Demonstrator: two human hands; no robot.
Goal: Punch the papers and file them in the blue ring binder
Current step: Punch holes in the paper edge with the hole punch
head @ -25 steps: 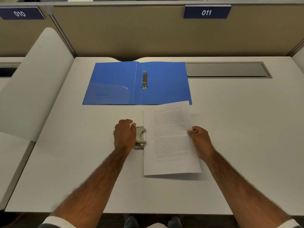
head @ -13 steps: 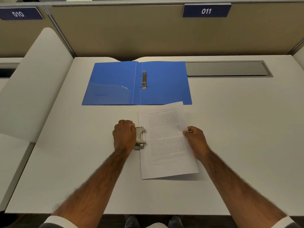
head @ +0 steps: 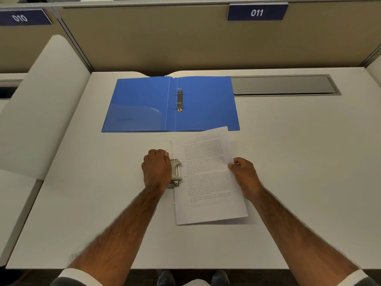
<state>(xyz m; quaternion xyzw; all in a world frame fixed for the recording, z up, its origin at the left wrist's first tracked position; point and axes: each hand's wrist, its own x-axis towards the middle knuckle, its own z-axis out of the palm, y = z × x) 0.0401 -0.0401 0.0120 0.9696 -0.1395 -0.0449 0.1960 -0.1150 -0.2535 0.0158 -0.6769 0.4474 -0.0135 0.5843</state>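
One stack of papers point(head: 206, 178), one hole punch point(head: 176, 172), zero sheets filed.

Position: papers lie flat on the desk point(head: 299, 162), near of the blue ring binder point(head: 204, 104). Their far right corner overlaps the binder's near edge. The left margin sits under the head of the hole punch and appears fed into the slot.

Hands: left hand point(head: 157, 170) is curled over the top of the hole punch from the left, gripping it. Cannot tell whether it is pressed fully down. Right hand point(head: 244, 174) pinches the right edge of the papers between thumb and curled fingers, steadying the stack.

Binder: open, flat, far centre of desk. Rings point(head: 179, 100) are bare, with no sheet on them. They look closed, though they are too small to be sure.

Progress (judgement): early, at the punching step. No holes can be confirmed, as the punch covers that part of the margin.

Remaining: complete the punch, withdraw the papers, open the rings, thread the holes over them, snap them closed.
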